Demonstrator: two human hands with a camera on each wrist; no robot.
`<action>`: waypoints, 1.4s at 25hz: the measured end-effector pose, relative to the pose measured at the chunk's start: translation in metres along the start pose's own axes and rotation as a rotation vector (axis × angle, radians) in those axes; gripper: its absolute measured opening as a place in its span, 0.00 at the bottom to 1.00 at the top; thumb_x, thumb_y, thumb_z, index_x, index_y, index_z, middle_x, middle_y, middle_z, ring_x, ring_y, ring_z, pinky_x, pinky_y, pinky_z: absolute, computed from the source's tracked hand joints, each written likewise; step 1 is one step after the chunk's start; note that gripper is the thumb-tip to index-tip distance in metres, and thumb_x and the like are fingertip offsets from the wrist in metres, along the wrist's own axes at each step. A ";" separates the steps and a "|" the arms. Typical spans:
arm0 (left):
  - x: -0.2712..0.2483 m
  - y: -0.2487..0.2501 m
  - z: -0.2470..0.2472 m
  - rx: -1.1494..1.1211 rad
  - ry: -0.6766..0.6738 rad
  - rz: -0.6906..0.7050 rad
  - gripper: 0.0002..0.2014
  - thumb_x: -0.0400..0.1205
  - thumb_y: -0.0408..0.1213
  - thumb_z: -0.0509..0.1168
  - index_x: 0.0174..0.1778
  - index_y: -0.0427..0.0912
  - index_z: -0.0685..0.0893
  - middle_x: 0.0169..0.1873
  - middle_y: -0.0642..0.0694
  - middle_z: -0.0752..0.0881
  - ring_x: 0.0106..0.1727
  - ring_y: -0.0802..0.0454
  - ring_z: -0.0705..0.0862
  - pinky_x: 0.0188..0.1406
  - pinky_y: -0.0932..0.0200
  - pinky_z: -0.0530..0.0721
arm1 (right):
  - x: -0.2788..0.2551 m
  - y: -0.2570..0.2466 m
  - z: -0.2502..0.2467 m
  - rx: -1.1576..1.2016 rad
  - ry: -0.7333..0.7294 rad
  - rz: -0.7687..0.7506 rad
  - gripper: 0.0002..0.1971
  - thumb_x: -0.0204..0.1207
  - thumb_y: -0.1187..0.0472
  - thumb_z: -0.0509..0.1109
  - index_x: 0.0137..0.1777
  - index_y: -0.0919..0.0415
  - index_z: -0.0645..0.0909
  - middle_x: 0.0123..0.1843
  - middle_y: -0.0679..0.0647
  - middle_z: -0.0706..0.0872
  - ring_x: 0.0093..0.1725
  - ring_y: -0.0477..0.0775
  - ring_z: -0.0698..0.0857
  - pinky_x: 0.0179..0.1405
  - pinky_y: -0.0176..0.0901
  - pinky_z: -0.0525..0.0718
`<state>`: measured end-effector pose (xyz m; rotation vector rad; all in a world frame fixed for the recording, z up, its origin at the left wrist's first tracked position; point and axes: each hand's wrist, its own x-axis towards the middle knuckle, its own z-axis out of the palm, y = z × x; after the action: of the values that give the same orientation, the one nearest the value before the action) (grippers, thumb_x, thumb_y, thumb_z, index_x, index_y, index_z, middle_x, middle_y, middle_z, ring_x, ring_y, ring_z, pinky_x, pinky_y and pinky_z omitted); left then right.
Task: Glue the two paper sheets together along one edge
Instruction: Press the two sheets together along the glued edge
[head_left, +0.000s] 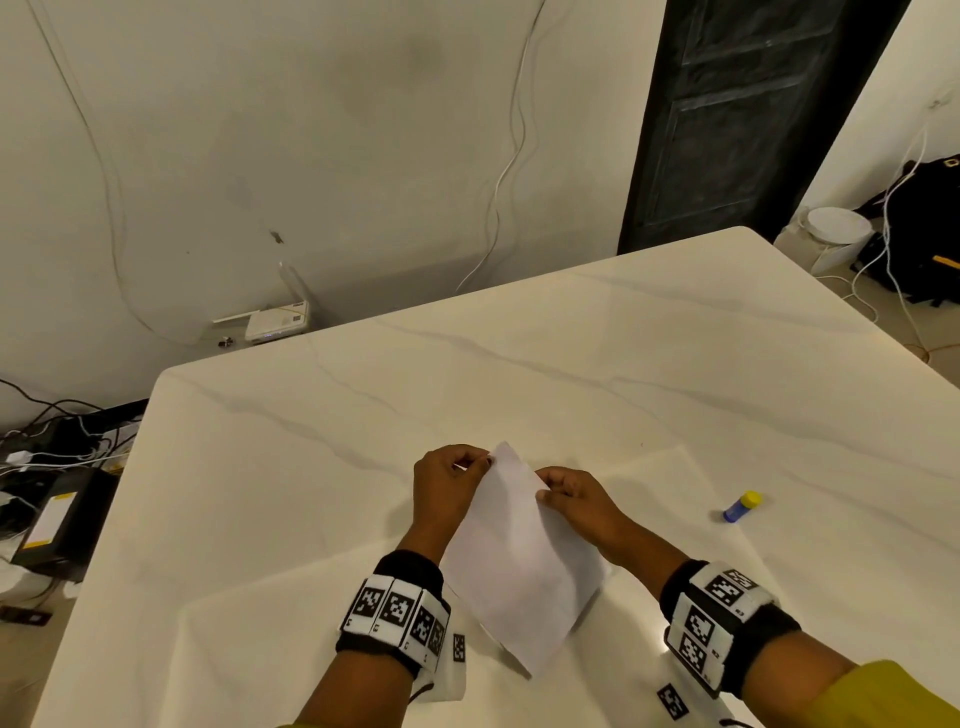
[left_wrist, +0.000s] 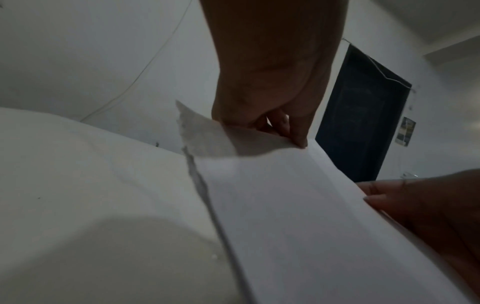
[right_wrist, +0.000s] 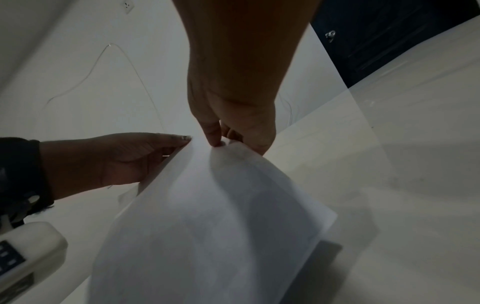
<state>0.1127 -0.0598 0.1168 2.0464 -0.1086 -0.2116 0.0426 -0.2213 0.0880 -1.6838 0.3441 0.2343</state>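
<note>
Paper sheets (head_left: 511, 566) are lifted off the bench (head_left: 571, 364), left hand (head_left: 447, 488) and right hand (head_left: 576, 501) fingers pinching their far edge. Joining seems underway; whether glue is on, I cannot tell. Capped glue stick (head_left: 742, 506) lies well right of the sheets, clear of them.

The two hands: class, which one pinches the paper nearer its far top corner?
The left hand. It pinches the paper right beside the far top corner, while the right hand holds the opposite edge a little lower, on the glue stick's side.
</note>
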 end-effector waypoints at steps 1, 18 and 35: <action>-0.001 -0.002 -0.001 -0.017 0.018 -0.019 0.05 0.77 0.33 0.69 0.40 0.36 0.89 0.37 0.45 0.88 0.37 0.53 0.83 0.36 0.68 0.78 | 0.000 0.001 0.000 0.015 0.006 -0.002 0.09 0.78 0.65 0.62 0.49 0.61 0.85 0.45 0.53 0.87 0.43 0.52 0.85 0.44 0.38 0.82; -0.005 -0.019 -0.001 -0.181 0.104 -0.110 0.05 0.74 0.33 0.73 0.39 0.34 0.89 0.34 0.45 0.88 0.36 0.55 0.84 0.39 0.70 0.80 | 0.005 -0.002 0.000 -0.064 -0.016 -0.094 0.09 0.77 0.69 0.63 0.50 0.69 0.84 0.45 0.58 0.86 0.41 0.50 0.83 0.41 0.31 0.80; -0.005 -0.030 -0.018 -0.259 -0.191 -0.218 0.11 0.72 0.33 0.74 0.42 0.26 0.87 0.35 0.37 0.84 0.36 0.45 0.81 0.35 0.59 0.79 | 0.008 -0.001 -0.013 -0.088 -0.188 -0.026 0.09 0.69 0.57 0.75 0.29 0.55 0.84 0.27 0.43 0.85 0.28 0.37 0.82 0.31 0.26 0.78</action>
<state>0.1108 -0.0295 0.0991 1.7747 0.0241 -0.5307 0.0501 -0.2352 0.0880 -1.7356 0.1741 0.3901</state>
